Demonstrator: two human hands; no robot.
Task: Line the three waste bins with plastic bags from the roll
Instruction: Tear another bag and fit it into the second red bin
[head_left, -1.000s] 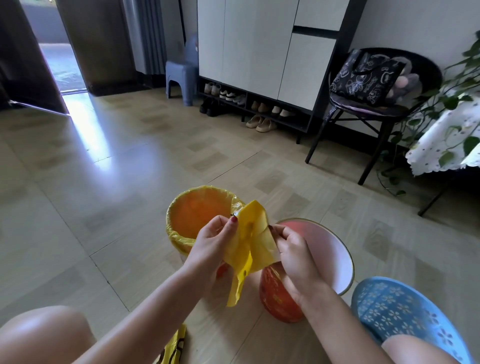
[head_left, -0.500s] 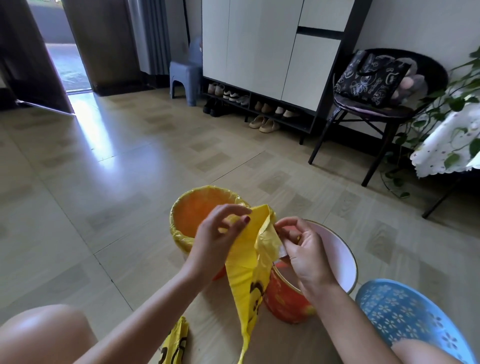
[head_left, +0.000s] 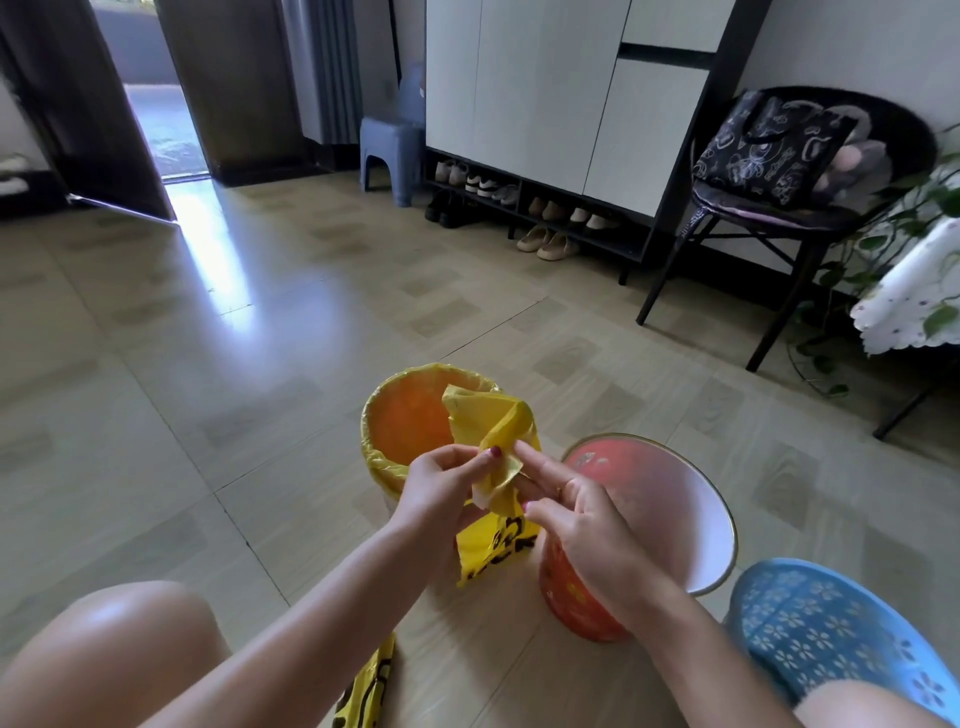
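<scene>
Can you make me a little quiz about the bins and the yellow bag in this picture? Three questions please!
1. True or false: the orange bin already has a yellow liner over its rim.
2. Which is both hands' job right now? A) rubbing the top of the yellow bag to open it, B) lifting the blue bin, C) resting on the floor.
3. Fill in: the red bin beside the right hand has ___ bag in it yet.

Key
1. True.
2. A: the left hand and right hand pinch the bag between them.
3. No: its pale inside is bare.
</scene>
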